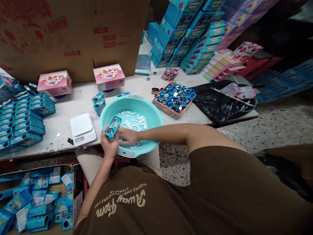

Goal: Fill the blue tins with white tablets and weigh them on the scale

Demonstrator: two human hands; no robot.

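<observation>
My left hand (109, 146) is wrapped round a small blue candy box (113, 126), tilted over the near left side of a turquoise basin (153, 112). The box has a round window low on its printed face. Inside the basin lie loose white candies (140, 122), spread over the bottom. My right hand (129, 135) reaches into the basin from the right, close beside the box and low over the candies. Its fingers look bent together; their tips are partly hidden by the box and left hand, and what they hold cannot be made out.
A white scale (81, 125) stands left of the basin, beyond it rows of blue boxes (26, 124). Right of the basin is a tray (168, 112) of blue and silver lids, then a black bag (215, 101). Pink boxes (109, 76) and stacked blue cartons (176, 36) stand behind.
</observation>
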